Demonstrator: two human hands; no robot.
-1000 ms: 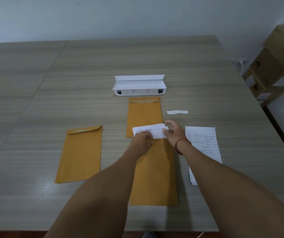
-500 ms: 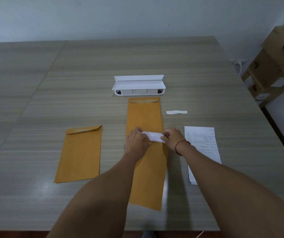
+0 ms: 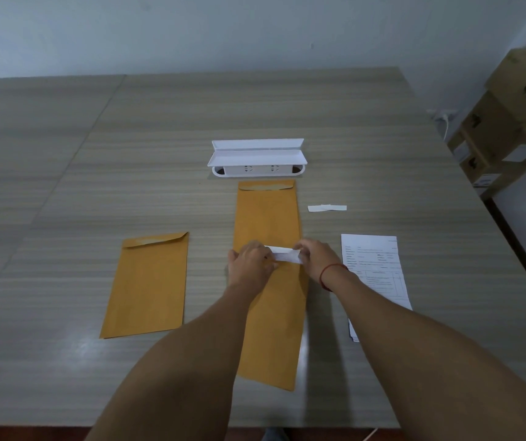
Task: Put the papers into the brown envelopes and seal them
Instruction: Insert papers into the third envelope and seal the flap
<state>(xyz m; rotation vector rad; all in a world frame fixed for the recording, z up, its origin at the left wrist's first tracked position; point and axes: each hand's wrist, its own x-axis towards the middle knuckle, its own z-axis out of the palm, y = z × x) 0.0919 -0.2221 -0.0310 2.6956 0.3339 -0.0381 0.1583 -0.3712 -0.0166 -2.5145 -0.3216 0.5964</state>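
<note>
Head camera: A person works at a wood-grain table [image 3: 128, 154], both forearms reaching over the near envelope [image 3: 277, 338], which lies slightly askew at the centre. The left hand [image 3: 252, 262] and right hand [image 3: 315, 256] meet at its far end. Each pinches one end of a white paper [image 3: 283, 254], only a narrow band of which shows between them; the rest appears to be inside the envelope. A red cord circles the right wrist.

The step looks like the final push before sealing. If one hand drives harder than the other, the sheet could buckle or snag at the mouth. The envelope, free on a smooth top, could also skid away. A flap closed over a protruding edge would likely not stick cleanly.

Brown envelopes number three: the near one, the far envelope [image 3: 268, 218] just beyond the hands, and the left envelope [image 3: 147, 288] lying well apart. Whether those two are sealed cannot be told. To the right lies one paper stack [image 3: 379, 281], its sheets too close to count. One loose white strip [image 3: 326, 208] lies beyond it, and one white socket box [image 3: 256, 157] sits behind the far envelope. Cardboard boxes [image 3: 509, 116] stand off the table's right; their number is unclear.
</note>
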